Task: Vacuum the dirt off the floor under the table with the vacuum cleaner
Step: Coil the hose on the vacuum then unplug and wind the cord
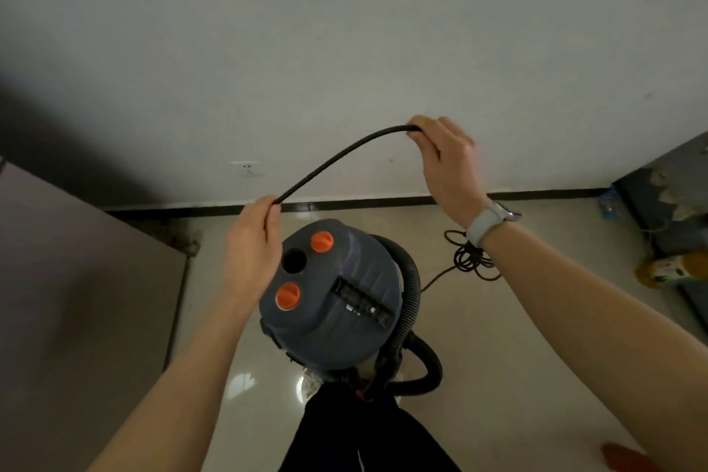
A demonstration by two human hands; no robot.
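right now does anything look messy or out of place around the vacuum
Yes. The black power cord lies in a tangled heap on the floor right of the vacuum cleaner; both hands hold a stretch of it. Dirt clumps sit by the baseboard at left.

wall (344,31): plain white, dimly lit
socket (247,169): set low in wall
skirting (383,201): dark strip
floor (479,318): glossy pale tiles, light reflected
cabinet (76,280): brown top, at left
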